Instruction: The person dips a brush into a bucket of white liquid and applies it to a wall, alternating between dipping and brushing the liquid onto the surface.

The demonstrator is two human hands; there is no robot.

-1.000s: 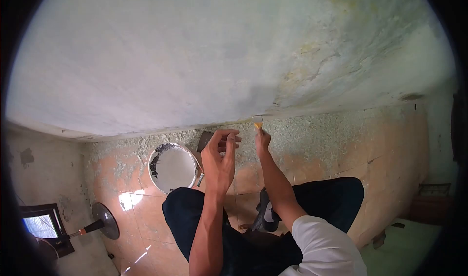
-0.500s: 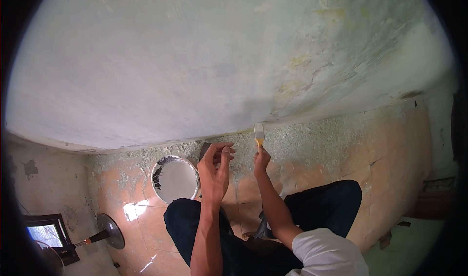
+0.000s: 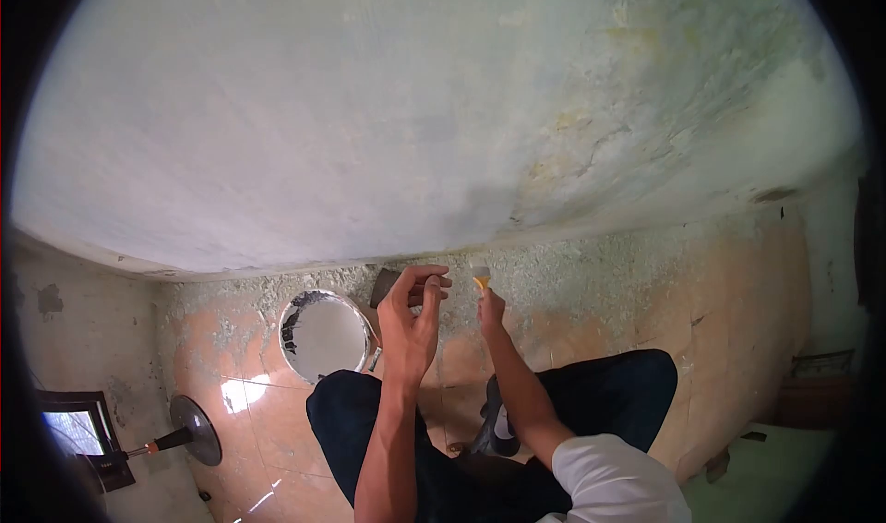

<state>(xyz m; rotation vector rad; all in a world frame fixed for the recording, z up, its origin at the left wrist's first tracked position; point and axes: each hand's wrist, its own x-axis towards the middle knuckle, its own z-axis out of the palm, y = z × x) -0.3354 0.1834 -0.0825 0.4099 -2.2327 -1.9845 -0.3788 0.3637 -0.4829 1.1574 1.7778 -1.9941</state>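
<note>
My right hand (image 3: 492, 311) is wrapped round the yellow handle of a paintbrush (image 3: 481, 276), its pale bristles pointing toward the wall and clear of it. My left hand (image 3: 413, 312) hovers to the left, fingers loosely bent and apart, with nothing seen in them. Partly hidden behind that hand is a dark grey object (image 3: 384, 286) whose kind I cannot make out. Left of my left hand stands a round bucket (image 3: 287, 331) with dark smears on its inner wall and whitish liquid (image 3: 330, 340) inside.
A pale wall (image 3: 305, 135) with peeling patches on the right rises in front. Flakes and dust (image 3: 591, 269) cover the tiled floor (image 3: 729, 311) along its foot. A fan-like object with a round base (image 3: 196, 430) stands at the lower left.
My right hand has drawn the brush back a little from the wall, and the bristles now look foreshortened. My left hand stays nearly in place. The view has shifted slightly.
</note>
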